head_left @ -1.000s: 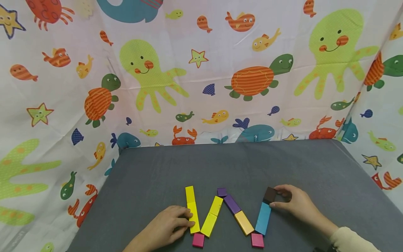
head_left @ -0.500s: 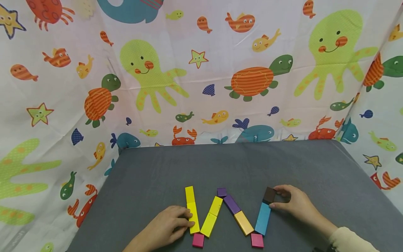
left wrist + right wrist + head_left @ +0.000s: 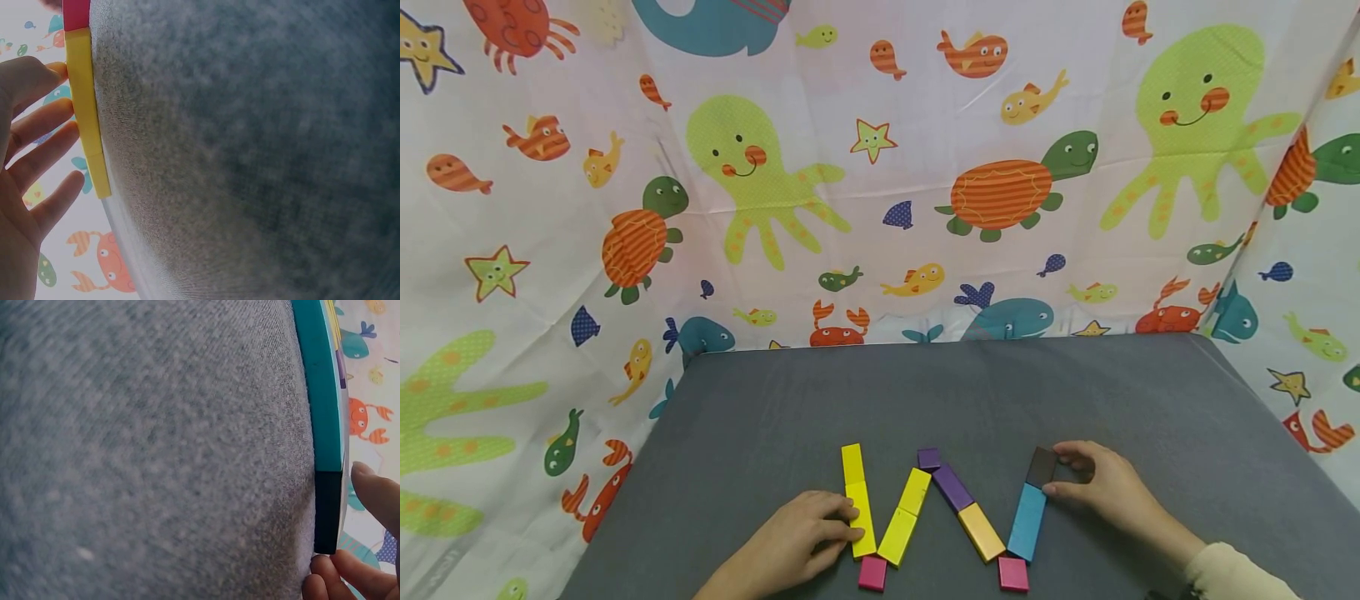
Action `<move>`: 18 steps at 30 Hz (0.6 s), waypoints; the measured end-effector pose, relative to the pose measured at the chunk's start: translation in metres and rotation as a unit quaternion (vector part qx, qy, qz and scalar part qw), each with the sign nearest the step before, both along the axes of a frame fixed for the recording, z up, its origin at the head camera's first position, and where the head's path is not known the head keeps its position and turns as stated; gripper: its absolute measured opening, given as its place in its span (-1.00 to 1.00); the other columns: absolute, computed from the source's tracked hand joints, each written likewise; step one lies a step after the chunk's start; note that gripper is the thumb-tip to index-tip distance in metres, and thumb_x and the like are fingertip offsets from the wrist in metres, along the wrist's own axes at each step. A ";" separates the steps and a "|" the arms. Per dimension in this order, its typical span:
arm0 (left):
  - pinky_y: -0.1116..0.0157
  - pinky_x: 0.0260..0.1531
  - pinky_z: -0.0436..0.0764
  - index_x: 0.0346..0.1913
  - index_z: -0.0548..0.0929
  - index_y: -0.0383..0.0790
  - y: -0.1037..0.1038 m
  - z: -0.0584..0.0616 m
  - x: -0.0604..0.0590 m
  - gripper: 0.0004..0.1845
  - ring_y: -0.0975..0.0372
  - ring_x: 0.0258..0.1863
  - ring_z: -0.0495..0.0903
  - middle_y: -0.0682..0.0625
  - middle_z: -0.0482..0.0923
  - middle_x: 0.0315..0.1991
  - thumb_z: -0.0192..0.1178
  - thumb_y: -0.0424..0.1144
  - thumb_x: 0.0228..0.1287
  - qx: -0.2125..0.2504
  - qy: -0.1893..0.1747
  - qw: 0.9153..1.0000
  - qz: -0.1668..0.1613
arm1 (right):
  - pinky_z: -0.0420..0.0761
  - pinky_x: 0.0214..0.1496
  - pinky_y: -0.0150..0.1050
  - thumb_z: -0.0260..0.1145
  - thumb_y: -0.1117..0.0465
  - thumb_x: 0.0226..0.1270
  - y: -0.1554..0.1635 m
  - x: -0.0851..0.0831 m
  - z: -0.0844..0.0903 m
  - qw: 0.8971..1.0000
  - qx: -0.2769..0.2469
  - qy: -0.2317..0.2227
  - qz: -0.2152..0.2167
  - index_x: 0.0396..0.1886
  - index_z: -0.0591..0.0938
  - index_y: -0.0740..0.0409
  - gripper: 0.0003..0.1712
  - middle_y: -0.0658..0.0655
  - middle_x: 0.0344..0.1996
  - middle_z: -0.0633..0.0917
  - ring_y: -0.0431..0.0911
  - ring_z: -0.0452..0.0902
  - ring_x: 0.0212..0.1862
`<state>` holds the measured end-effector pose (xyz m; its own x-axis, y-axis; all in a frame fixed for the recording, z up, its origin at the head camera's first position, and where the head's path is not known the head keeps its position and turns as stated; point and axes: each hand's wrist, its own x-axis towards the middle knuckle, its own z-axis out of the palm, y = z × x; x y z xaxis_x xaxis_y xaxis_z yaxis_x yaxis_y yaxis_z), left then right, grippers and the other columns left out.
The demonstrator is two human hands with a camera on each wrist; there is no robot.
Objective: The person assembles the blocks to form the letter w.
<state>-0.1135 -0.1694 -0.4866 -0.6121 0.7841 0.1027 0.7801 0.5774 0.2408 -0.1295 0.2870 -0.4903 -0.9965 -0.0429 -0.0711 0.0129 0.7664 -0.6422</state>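
In the head view, my left hand lies beside the left row, its fingertips touching the long yellow block. The left wrist view shows the spread fingers against that block's side. My right hand is at the top of the right row. Its thumb and curled fingers hold the dark brown block, which butts against the blue block. In the right wrist view the fingers are at the dark block's end, with the thumb near the seam.
Between the hands, yellow blocks, a purple block, a small purple cube and an orange-yellow block continue the zigzag. Pink cubes sit at its two lower corners. A sea-animal curtain stands behind the grey table.
The dark brown block has turned slightly and settled more in line with the blue block under my right hand. My left hand has stayed in place.
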 end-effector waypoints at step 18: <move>0.22 0.14 0.64 0.05 0.71 0.27 0.001 0.000 -0.001 -0.74 0.38 0.03 0.57 0.26 0.61 0.03 0.27 -0.10 0.33 -0.002 0.001 1.000 0.002 | 0.66 -0.14 -0.11 0.59 -0.07 -0.04 -0.001 -0.004 -0.006 1.000 0.004 0.031 -0.003 0.03 0.67 0.18 -0.34 0.15 -0.11 0.72 -0.03 0.64 -0.10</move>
<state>-0.1148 -0.1688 -0.4871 -0.6147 0.7823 0.1011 0.7785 0.5810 0.2374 -0.1339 0.2856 -0.4965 -0.9993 -0.0364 -0.0099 -0.0218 0.7721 -0.6351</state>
